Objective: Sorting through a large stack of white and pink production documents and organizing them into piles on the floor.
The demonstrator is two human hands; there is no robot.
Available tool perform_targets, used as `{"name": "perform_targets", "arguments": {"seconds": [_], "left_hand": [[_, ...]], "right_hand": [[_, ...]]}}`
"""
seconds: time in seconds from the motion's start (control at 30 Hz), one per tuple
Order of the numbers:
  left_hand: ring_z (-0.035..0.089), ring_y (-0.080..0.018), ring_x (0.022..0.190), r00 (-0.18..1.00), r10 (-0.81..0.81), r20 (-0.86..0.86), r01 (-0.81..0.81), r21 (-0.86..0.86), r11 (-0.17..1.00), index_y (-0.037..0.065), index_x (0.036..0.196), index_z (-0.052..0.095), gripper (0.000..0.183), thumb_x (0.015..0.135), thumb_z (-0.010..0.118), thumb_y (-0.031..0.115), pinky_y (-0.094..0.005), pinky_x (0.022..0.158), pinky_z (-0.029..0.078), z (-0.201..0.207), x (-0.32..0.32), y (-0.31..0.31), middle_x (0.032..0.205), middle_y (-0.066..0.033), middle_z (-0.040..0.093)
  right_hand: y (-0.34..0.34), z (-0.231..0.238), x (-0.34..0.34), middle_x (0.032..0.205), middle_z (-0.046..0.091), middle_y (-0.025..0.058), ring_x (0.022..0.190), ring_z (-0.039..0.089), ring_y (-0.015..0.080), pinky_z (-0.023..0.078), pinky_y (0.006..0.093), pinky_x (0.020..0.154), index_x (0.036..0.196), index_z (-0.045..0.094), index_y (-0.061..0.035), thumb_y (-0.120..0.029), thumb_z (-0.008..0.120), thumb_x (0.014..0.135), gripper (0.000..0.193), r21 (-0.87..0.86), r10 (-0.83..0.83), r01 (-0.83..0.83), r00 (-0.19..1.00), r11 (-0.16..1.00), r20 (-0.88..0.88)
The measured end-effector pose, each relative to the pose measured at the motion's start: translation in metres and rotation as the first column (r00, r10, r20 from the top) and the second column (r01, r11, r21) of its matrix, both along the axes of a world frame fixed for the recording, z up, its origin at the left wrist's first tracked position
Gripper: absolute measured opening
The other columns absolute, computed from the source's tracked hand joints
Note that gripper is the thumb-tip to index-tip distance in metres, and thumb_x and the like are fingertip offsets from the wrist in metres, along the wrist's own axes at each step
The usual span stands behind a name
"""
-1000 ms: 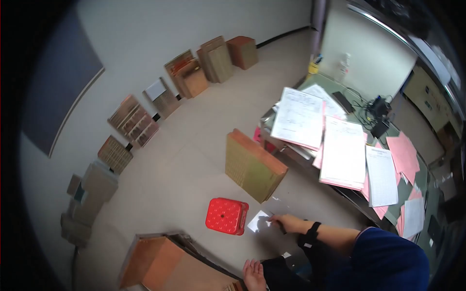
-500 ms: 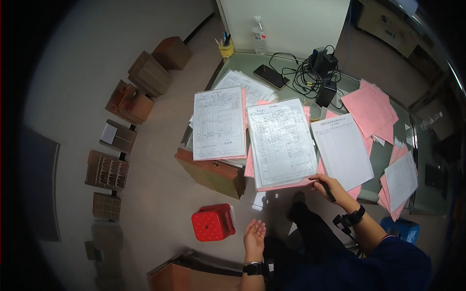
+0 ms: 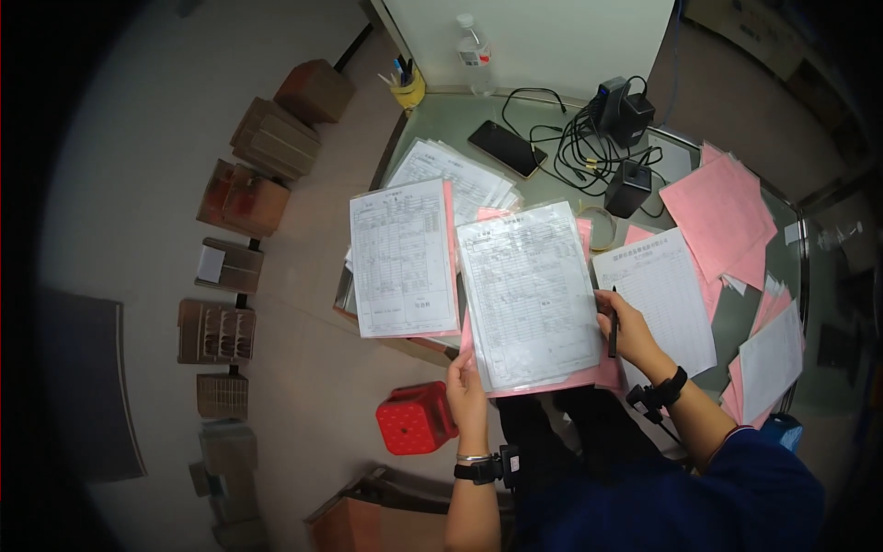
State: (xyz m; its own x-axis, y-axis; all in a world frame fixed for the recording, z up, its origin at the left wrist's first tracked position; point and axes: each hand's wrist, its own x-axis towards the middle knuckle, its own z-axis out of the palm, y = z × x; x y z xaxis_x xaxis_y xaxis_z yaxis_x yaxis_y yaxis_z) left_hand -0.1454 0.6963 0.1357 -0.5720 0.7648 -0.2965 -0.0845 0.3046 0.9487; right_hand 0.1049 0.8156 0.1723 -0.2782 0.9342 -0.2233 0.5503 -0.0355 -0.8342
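Observation:
In front of me a stack of printed forms [image 3: 531,290] in clear sleeves, backed by pink sheets [image 3: 570,379], extends over the near edge of the desk. My left hand [image 3: 466,397] grips the stack's lower left edge between thumb and fingers. On the opposite side, my right hand [image 3: 635,329] is closed at the right edge and holds a dark pen [image 3: 613,324]. Another sleeved form with pink backing [image 3: 402,262] lies to the left. A lined form [image 3: 664,294] lies partly under my right hand.
Behind lie more forms [image 3: 455,175], a phone [image 3: 507,148], tangled black cables with adapters [image 3: 628,189] and a tape roll [image 3: 600,227]. A bottle [image 3: 475,57] and pen cup [image 3: 407,90] stand at the back. Pink sheets [image 3: 717,212] lie right; a red stool [image 3: 411,419] stands below left.
My left hand has risen from below the desk edge to the stack's lower left edge. My right hand has moved up along the stack's right edge, the pen still in it.

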Motion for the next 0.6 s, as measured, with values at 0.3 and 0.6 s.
{"name": "perform_targets", "arguments": {"seconds": [0.3, 0.6], "left_hand": [[0.045, -0.0121, 0.084, 0.934, -0.159, -0.321, 0.086, -0.23, 0.969, 0.0, 0.112, 0.048, 0.032, 0.082, 0.057, 0.007, -0.0256, 0.075, 0.042, -0.002, -0.026, 0.037, 0.099, -0.0085, 0.047], [0.051, -0.0133, 0.08, 0.86, -0.406, 0.309, 0.48, -0.219, 0.85, -0.005, 0.104, 0.05, 0.028, 0.085, 0.057, 0.014, -0.0284, 0.075, 0.042, 0.004, -0.033, 0.052, 0.087, -0.0072, 0.057]], "right_hand": [[-0.003, -0.006, -0.034, 0.105, 0.056, 0.0182, 0.093, 0.055, 0.0316, 0.044, 0.0366, 0.082, 0.116, 0.048, -0.0008, -0.003, 0.06, 0.075, 0.043, 0.172, -0.145, 0.118, 0.977, 0.978, 0.154], [-0.006, -0.018, -0.053, 0.097, 0.053, 0.0144, 0.087, 0.053, 0.0268, 0.044, 0.0336, 0.076, 0.118, 0.046, -0.002, -0.008, 0.073, 0.065, 0.06, 0.237, -0.429, 0.387, 0.89, 0.891, 0.158]]}}
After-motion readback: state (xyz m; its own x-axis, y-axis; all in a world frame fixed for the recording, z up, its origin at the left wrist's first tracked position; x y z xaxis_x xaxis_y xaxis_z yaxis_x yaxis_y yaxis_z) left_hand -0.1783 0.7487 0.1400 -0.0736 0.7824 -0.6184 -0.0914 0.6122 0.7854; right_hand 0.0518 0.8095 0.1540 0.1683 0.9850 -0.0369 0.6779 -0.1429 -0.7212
